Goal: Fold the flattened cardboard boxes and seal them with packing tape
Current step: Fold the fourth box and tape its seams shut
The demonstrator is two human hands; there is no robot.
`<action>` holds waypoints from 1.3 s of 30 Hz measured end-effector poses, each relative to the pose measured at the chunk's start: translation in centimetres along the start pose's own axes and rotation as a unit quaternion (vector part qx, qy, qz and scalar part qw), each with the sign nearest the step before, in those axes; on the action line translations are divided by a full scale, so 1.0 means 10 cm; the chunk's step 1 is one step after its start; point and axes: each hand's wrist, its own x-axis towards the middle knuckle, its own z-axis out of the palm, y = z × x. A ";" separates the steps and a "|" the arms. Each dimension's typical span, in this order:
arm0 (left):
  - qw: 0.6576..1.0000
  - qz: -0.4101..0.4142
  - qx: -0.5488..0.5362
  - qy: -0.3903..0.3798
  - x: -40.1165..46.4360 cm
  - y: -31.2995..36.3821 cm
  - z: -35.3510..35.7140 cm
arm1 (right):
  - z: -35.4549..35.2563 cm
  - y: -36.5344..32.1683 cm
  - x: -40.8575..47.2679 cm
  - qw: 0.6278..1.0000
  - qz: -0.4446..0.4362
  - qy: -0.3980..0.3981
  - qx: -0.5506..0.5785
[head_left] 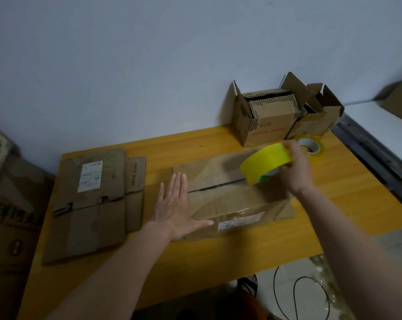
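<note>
A folded cardboard box (232,199) stands in the middle of the yellow table (218,250), its top flaps closed with a dark seam between them. My left hand (176,204) lies flat with straight fingers against the box's left end. My right hand (297,167) grips a yellow roll of packing tape (264,162) above the right end of the seam. Clear tape appears to run from the roll along the top. A stack of flattened cardboard boxes (96,204) lies on the table's left side.
Two open cardboard boxes (267,116) (317,112) stand at the table's back right by the wall. A second, clear tape roll (309,145) lies in front of them. A large box (10,215) stands left of the table. Black cables (299,294) lie on the floor.
</note>
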 end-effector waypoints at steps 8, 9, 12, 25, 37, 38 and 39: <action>1.000 -0.002 0.000 -0.005 0.05 0.09 0.00 | -0.08 0.27 0.11 0.994 0.067 0.071 0.041; 1.000 -0.002 0.002 -0.006 0.06 0.09 0.00 | -0.08 0.29 0.08 0.991 0.081 0.064 0.081; 1.000 0.001 0.007 -0.008 0.06 0.13 -0.01 | -0.12 0.34 0.03 0.984 0.084 0.054 0.145; 1.000 0.005 0.015 -0.009 0.05 0.20 -0.02 | -0.47 0.43 0.36 0.989 -0.015 0.127 -0.080; 0.999 -0.018 0.035 -0.037 0.03 0.24 -0.08 | -0.47 0.72 0.46 0.983 0.018 0.094 -0.159; 0.998 -0.018 0.037 -0.038 0.03 0.23 -0.08 | -0.43 0.74 0.46 0.982 0.026 0.087 -0.163; 0.998 -0.017 0.037 -0.036 0.03 0.22 -0.08 | -0.40 0.77 0.47 0.981 0.036 0.081 -0.170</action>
